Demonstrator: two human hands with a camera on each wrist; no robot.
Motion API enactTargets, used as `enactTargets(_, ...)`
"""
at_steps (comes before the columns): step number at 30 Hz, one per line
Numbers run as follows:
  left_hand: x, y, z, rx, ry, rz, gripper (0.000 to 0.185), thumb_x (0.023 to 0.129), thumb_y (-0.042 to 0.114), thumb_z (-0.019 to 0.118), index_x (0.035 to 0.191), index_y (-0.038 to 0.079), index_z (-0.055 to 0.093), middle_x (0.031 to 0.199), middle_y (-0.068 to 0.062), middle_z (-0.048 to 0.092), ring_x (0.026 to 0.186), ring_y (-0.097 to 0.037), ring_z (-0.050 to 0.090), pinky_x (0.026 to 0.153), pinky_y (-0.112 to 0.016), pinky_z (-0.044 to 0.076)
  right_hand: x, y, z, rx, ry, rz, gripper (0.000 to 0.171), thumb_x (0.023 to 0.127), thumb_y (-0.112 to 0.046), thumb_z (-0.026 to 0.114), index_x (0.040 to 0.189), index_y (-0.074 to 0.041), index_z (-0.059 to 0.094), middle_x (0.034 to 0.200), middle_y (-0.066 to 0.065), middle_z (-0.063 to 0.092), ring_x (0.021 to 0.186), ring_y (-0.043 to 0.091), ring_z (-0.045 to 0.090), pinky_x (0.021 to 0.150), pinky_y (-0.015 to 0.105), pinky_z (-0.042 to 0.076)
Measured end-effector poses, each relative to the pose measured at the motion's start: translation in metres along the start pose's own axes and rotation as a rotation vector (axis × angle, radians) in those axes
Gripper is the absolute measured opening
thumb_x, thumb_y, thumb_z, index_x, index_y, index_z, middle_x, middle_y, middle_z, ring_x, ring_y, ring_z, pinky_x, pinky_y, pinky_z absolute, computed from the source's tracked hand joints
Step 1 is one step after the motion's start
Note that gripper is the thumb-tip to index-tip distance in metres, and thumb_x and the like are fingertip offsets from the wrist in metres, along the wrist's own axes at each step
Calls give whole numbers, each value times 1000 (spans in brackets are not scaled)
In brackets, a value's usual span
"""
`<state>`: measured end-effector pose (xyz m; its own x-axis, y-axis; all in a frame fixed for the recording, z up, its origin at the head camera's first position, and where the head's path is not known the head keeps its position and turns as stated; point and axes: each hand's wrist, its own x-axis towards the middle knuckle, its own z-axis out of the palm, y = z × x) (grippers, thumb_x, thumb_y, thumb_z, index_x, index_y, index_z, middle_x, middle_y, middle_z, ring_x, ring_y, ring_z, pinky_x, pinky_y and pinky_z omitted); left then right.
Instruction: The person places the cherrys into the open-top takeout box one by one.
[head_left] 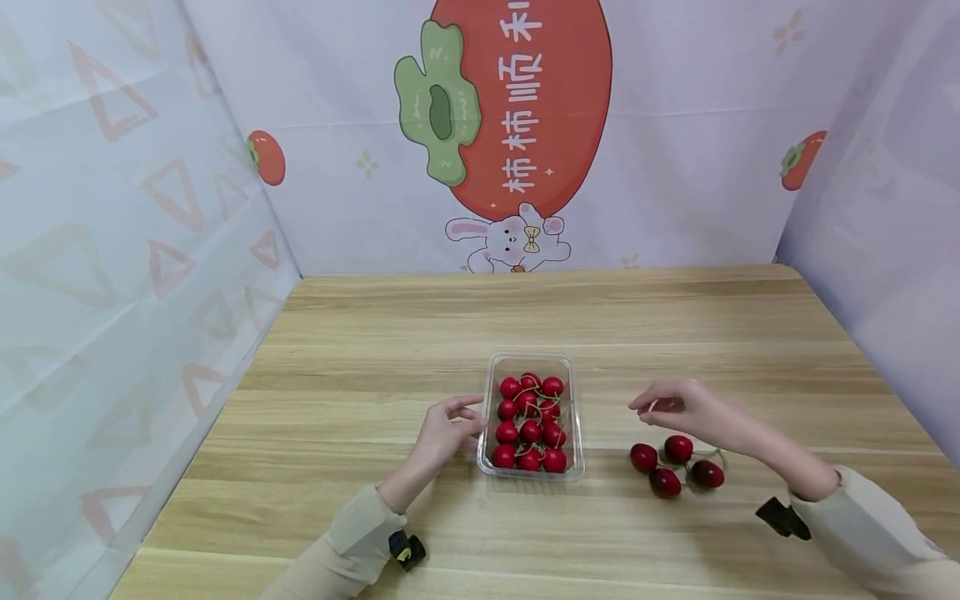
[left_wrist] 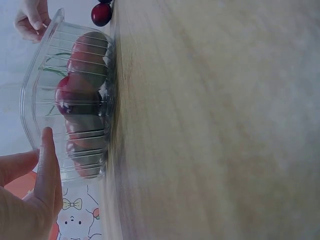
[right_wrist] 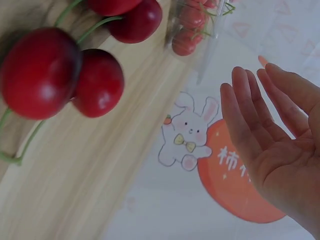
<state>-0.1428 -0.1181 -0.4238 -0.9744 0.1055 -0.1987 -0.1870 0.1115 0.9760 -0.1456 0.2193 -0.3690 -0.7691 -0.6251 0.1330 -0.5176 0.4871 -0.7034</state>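
On the wooden table (head_left: 375, 333), near its front edge, stands a clear plastic punnet (head_left: 531, 358) filled with red cherries (head_left: 530, 432), its long axis running away from the person. The left hand (head_left: 444, 432) sits just to the punnet's left; the left wrist view shows its fingertips (left_wrist: 48, 145) straight and relaxed against the ribbed side wall, touching it rather than curling round it.

To the right of the punnet, well apart from it, four loose cherries (head_left: 675, 467) lie in a cluster on the bare wood with their green stems trailing rightward. The right hand (head_left: 678, 408) hovers just behind and above this cluster — the cherries lie on the near side of it, toward the person, with the fingertips pointing left toward the punnet. From the right wrist view the fingers (right_wrist: 250, 120) are extended and close together, palm open, holding nothing.

So the right hand is plainly the nearer one to the loose cherries, and the punnet lies to that hand's left, between the two hands. The left hand, already at the container's wall, is far from the loose fruit — the punnet stands between them.
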Motion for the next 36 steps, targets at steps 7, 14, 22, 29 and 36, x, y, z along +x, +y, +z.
enactTargets(7,1,0,0,-10,-6,-1,40,77,-5,60,116,-10,51,79,-8,57,60,-9,58,59,-37,58,-17,12,-7,-10,33,-18,12,82,-1,59,93,1,63,85,-1,64,74,2,57,60,19,54)
enactTargets(14,0,1,0,-15,-6,5,40,78,-4,60,116,-10,51,79,-8,57,59,-8,57,59,-36,58,-34,26,-10,-10,56,-17,12,81,3,58,92,6,61,87,-4,64,75,1,56,59,18,53)
enactTargets(22,0,0,0,-10,-4,1,40,78,-4,61,116,-10,50,81,-9,58,59,-9,58,58,-35,58,-51,42,-14,-82,70,74,12,81,-1,60,91,6,62,86,1,64,73,-2,55,58,18,53)
enactTargets(29,0,-2,-1,-10,-6,1,40,78,-3,61,117,-10,50,81,-9,58,59,-9,58,60,-39,58,-62,55,-15,-100,78,86,12,79,0,62,89,7,62,84,5,63,69,-1,56,54,19,52)
enactTargets(36,0,0,0,-9,-3,1,40,78,-3,61,116,-10,50,81,-9,57,59,-8,57,60,-38,58,-67,66,-14,-98,54,53,13,76,7,62,88,9,61,82,13,62,71,-3,55,53,19,52)
